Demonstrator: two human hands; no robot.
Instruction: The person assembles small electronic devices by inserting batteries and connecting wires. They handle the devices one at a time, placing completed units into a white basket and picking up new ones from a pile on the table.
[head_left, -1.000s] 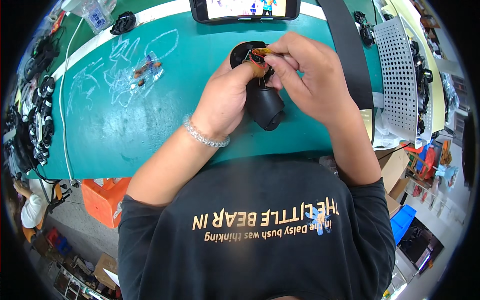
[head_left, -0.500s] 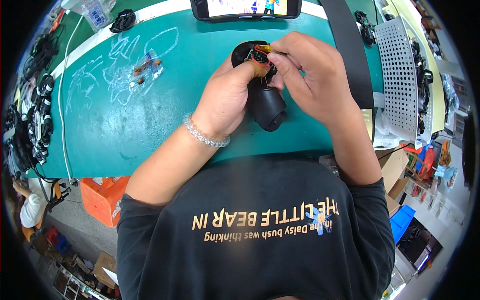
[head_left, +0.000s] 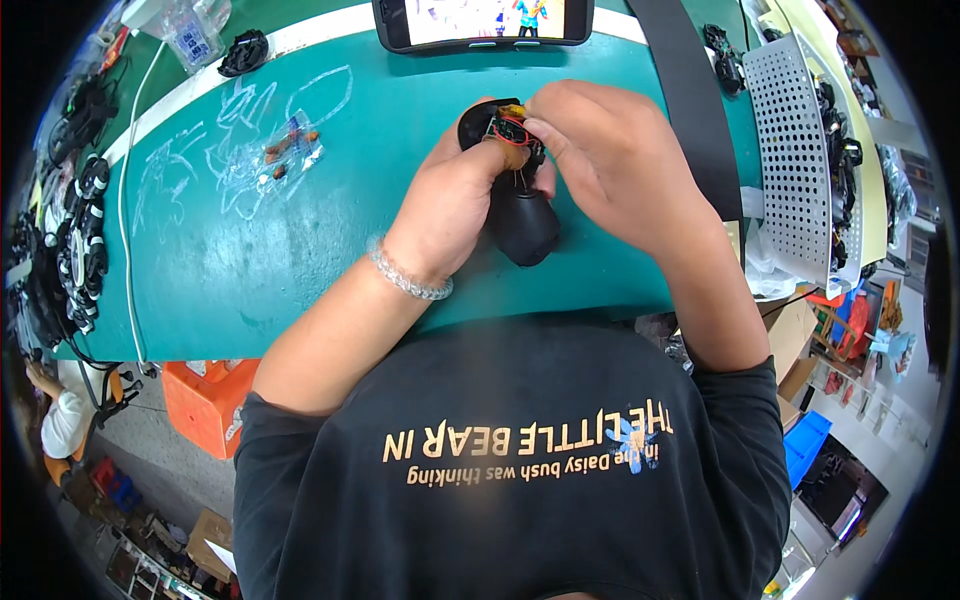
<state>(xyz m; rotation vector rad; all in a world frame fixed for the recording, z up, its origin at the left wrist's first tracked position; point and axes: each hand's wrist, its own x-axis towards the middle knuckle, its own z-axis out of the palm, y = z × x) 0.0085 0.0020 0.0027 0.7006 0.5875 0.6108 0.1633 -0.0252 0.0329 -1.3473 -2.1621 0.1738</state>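
A black device with a rounded cylindrical end (head_left: 525, 230) is held over the green table, its upper housing opened. Inside that housing a looped red wire (head_left: 500, 134), thin bare-looking strands and a small yellow piece (head_left: 513, 110) show. My left hand (head_left: 450, 200) is closed around the device from the left, its thumb pressed onto the wiring. From the right, my right hand (head_left: 610, 160) has its fingers pinched together at the housing's rim, touching the yellow piece and wire. What exactly lies between those fingertips is hidden.
A phone (head_left: 485, 25) with a lit screen stands at the back. Small brown parts on clear plastic (head_left: 292, 150) lie left of my hands. At right are a black mat (head_left: 690, 100) and a white perforated basket (head_left: 790, 150). Bundled black cables (head_left: 80, 240) line the left edge.
The yellow piece has moved down against the housing with my right fingers. The device's cylindrical end has tilted, and both hands have shifted slightly.
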